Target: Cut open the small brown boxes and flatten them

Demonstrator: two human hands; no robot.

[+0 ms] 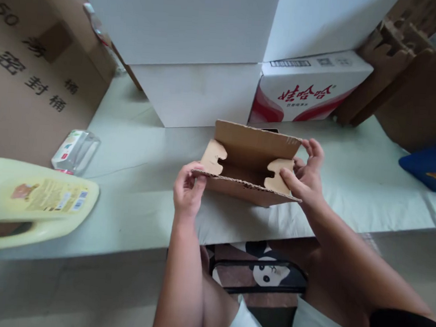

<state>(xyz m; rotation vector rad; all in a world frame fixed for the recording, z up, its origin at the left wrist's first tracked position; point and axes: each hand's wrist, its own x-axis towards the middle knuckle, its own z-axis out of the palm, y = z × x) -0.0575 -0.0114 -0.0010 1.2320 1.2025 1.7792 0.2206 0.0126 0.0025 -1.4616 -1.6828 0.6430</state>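
A small brown cardboard box [234, 190] stands on the cloth-covered table with its top flaps raised. Its two notched side flaps lean inward over the dark interior. At the near left corner, my left hand [189, 189] pinches the front flap between thumb and fingers. My right hand [307, 172] is at the box's right end, thumb against the right notched flap and fingers by the back flap's corner. How far my fingers wrap behind the cardboard is partly hidden.
White cartons [204, 90] and a red-and-white carton [308, 92] stand behind the box. Left are a large brown carton [32, 95], a clear bottle [77, 151] and a pale yellow jug [61, 207]. A blue object [432, 161] sits right. The table's front edge runs before my knees.
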